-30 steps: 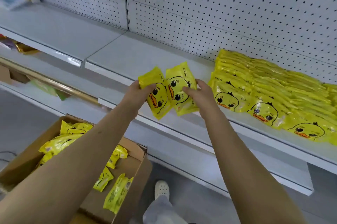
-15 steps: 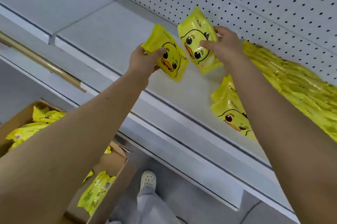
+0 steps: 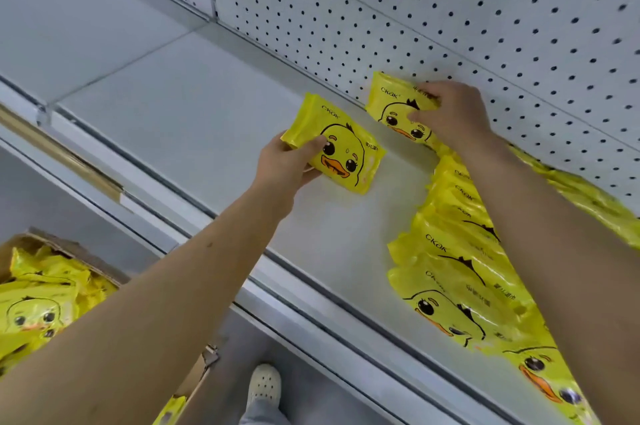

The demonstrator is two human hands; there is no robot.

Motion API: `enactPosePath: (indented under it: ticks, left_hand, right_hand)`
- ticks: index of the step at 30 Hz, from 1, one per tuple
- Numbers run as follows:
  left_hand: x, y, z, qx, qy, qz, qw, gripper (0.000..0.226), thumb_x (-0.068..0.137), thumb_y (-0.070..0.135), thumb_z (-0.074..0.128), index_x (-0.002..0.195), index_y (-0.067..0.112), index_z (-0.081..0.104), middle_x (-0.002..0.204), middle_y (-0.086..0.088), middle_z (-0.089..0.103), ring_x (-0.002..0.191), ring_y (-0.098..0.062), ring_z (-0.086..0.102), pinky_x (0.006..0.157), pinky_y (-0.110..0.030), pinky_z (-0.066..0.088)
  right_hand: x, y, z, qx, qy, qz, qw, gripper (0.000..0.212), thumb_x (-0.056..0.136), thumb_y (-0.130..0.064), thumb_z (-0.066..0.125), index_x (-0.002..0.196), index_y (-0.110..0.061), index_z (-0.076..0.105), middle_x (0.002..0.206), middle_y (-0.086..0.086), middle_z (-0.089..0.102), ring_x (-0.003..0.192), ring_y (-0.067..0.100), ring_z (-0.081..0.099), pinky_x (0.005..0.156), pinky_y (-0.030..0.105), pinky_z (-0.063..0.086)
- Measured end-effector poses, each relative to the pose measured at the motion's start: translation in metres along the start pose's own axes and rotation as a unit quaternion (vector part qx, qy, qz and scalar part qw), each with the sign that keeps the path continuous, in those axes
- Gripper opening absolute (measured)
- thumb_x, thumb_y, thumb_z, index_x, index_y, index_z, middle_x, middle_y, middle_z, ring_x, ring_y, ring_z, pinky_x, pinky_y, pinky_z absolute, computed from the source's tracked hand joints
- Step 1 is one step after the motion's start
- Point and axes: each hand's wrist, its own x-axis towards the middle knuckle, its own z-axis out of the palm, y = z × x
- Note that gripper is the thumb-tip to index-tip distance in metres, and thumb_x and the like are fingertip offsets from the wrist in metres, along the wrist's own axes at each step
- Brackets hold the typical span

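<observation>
While the shelf (image 3: 194, 120) carries a row of duck packs (image 3: 460, 289) at 4 o'clock, the left hand (image 3: 287, 165) grasps 1 yellow pack (image 3: 349, 154) at centre; the right hand (image 3: 453, 116) pinches a 2nd pack (image 3: 388, 102) by the pegboard (image 3: 450, 9) at 1 o'clock.

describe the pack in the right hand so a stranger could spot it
Start at the pegboard wall behind the grey shelf, then follow the row of yellow duck packs to its far end. The pack stands there at the wall's foot, gripped by the right hand. The left hand holds a second pack nearer the shelf's front, away from the row.
</observation>
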Motion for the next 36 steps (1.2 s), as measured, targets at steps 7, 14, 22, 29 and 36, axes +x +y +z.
enactPosePath:
  ticks: [7, 14, 22, 29, 36]
  left_hand:
    - [0.011, -0.003, 0.004, -0.027, 0.007, -0.003, 1.000, 0.034, 0.083, 0.010, 0.070, 0.115, 0.008, 0.058, 0.106, -0.011, 0.070, 0.094, -0.027, 0.069, 0.084, -0.042, 0.056]
    - [0.015, -0.013, 0.001, -0.044, 0.014, 0.001, 0.999, 0.023, 0.084, 0.011, 0.069, 0.105, 0.013, 0.061, 0.101, -0.009, 0.071, 0.091, -0.027, 0.070, 0.079, -0.039, 0.058]
    - [0.015, -0.013, 0.000, -0.041, 0.013, 0.008, 0.999, 0.032, 0.084, 0.012, 0.070, 0.113, 0.008, 0.059, 0.102, -0.010, 0.071, 0.091, -0.027, 0.070, 0.078, -0.038, 0.058]
    - [0.013, -0.012, 0.000, -0.049, -0.011, -0.001, 0.999, 0.031, 0.084, 0.011, 0.069, 0.113, 0.008, 0.060, 0.104, -0.009, 0.071, 0.093, -0.027, 0.070, 0.080, -0.037, 0.058]
    - [0.009, -0.005, 0.004, -0.057, -0.066, -0.013, 0.996, 0.028, 0.085, 0.006, 0.066, 0.112, 0.009, 0.059, 0.108, -0.011, 0.069, 0.095, -0.027, 0.068, 0.080, -0.036, 0.057]
  right_hand:
    - [0.011, 0.020, 0.007, -0.020, -0.001, 0.007, 1.000, 0.051, 0.075, -0.030, 0.077, 0.120, -0.015, 0.061, 0.114, 0.007, 0.064, 0.104, 0.026, 0.058, 0.084, 0.034, 0.044]
    - [0.009, 0.024, 0.012, -0.277, 0.032, -0.099, 0.955, 0.050, 0.082, -0.033, 0.070, 0.122, -0.010, 0.051, 0.119, 0.015, 0.055, 0.111, 0.035, 0.049, 0.092, 0.044, 0.039]
    - [0.016, 0.025, 0.001, -0.222, -0.015, -0.117, 0.968, 0.046, 0.084, -0.020, 0.069, 0.127, -0.017, 0.052, 0.117, 0.012, 0.046, 0.113, 0.031, 0.045, 0.073, 0.042, 0.048]
    - [0.003, 0.012, -0.003, -0.180, 0.051, -0.105, 0.977, 0.035, 0.087, -0.027, 0.065, 0.120, -0.015, 0.060, 0.117, 0.011, 0.055, 0.113, 0.032, 0.046, 0.082, 0.040, 0.044]
    - [-0.025, -0.018, 0.006, 0.084, -0.225, -0.030, 0.970, 0.047, 0.077, -0.048, 0.072, 0.120, -0.037, 0.059, 0.107, -0.018, 0.063, 0.095, -0.006, 0.058, 0.086, 0.018, 0.044]
